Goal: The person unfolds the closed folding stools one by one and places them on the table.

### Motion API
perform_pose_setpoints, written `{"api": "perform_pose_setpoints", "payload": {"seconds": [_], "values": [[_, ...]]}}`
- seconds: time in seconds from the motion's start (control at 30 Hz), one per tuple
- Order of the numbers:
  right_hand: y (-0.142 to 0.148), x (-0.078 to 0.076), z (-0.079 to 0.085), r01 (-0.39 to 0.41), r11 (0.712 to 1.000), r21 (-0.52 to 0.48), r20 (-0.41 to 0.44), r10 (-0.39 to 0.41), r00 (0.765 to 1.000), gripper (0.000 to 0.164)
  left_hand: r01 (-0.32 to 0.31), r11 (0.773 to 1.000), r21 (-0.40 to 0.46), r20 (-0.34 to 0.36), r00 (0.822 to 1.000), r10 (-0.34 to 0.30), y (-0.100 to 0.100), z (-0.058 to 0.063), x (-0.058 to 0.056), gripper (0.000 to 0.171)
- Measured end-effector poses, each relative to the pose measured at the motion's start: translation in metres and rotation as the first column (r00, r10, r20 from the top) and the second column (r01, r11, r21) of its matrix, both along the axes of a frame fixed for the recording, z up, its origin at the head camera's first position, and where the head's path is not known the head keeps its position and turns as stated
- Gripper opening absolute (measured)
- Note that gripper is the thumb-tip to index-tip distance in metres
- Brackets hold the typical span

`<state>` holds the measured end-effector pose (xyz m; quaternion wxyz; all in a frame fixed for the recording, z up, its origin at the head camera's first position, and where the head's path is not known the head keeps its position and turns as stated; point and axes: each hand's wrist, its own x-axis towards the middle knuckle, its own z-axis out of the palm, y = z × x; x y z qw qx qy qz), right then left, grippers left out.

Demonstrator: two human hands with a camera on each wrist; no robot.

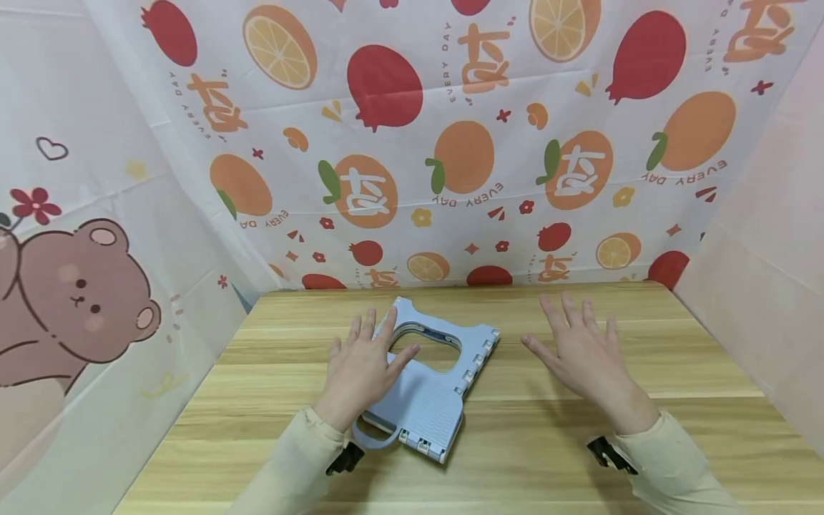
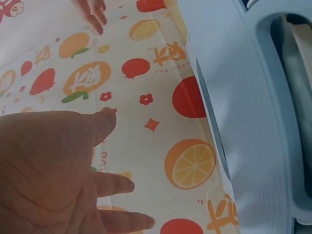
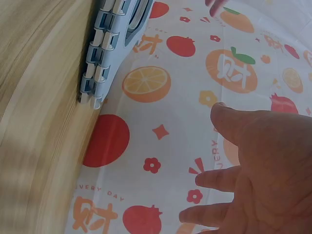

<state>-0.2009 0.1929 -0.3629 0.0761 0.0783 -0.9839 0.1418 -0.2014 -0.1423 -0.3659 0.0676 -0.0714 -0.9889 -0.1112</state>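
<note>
"Where is the stool from my fingers?"

"Your folded blue stool (image 1: 421, 400) lies on the wooden table (image 1: 518, 447), under and to the right of your left hand (image 1: 363, 368). From the head view, that hand covers part of the stool's left side, with the thumb reaching over the edge of the cut-out. Your left wrist view shows a gap between hand and plastic, so you aren't touching it. Your right hand (image 1: 586, 357) is off to the right of the stool, well apart from it, over bare wood."

"Which way does it point?"

"Its long axis runs away from you, the far end leaning right. You have the textured panel nearest you and the frame (image 1: 473, 340) with the cut-out farther off. The loop handle (image 1: 375, 443) sticks out at the near left corner, just beside your left wrist, and a row of hinges (image 1: 478, 361) follows the far right edge."

"And my hands?"

"You hold both in the air, palms down, fingertips toward the printed cloth (image 1: 450, 236). Fingers are straight and apart on each, thumbs angled inward, nothing gripped. Your forearms come in from the near corners in pale sleeves (image 1: 669, 465)."
</note>
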Motion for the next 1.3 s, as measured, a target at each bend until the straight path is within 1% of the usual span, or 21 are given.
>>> {"api": "perform_pose_setpoints", "payload": {"seconds": [0.13,0.27,0.43,0.5,0.73,1.0,1.17,1.3], "values": [[0.000,0.000,-0.001,-0.033,0.999,0.001,-0.025,0.033,0.999,0.078,0.029,0.999,0.017,-0.064,0.998,-0.028,-0.002,-0.001,0.002,0.080],[-0.001,-0.002,-0.003,-0.085,0.996,0.001,-0.071,0.085,0.994,0.072,0.057,0.996,0.064,-0.094,0.994,-0.051,-0.006,-0.003,0.004,0.074],[-0.005,-0.010,-0.006,-0.164,0.986,-0.003,-0.099,0.163,0.982,0.066,0.064,0.994,0.090,-0.138,0.989,-0.051,-0.015,-0.004,0.007,0.066],[-0.008,-0.013,-0.007,-0.185,0.983,0.007,-0.104,0.185,0.977,0.063,0.059,0.993,0.100,-0.144,0.989,-0.044,-0.018,-0.005,0.010,0.063],[-0.020,-0.023,-0.012,-0.220,0.974,0.054,-0.082,0.223,0.971,0.062,0.043,0.992,0.119,-0.115,0.993,-0.029,-0.031,-0.007,0.019,0.055],[-0.035,-0.038,-0.022,-0.252,0.962,0.103,-0.050,0.258,0.965,0.057,0.051,0.984,0.169,-0.038,0.998,-0.045,-0.045,-0.010,0.026,0.050],[-0.044,-0.043,-0.026,-0.270,0.956,0.115,0.003,0.272,0.962,0.060,0.054,0.980,0.192,0.005,0.998,-0.056,-0.053,-0.014,0.033,0.048],[-0.050,-0.047,-0.026,-0.274,0.957,0.097,0.049,0.270,0.961,0.060,0.070,0.972,0.224,0.026,0.997,-0.078,-0.056,-0.017,0.038,0.041]]}}
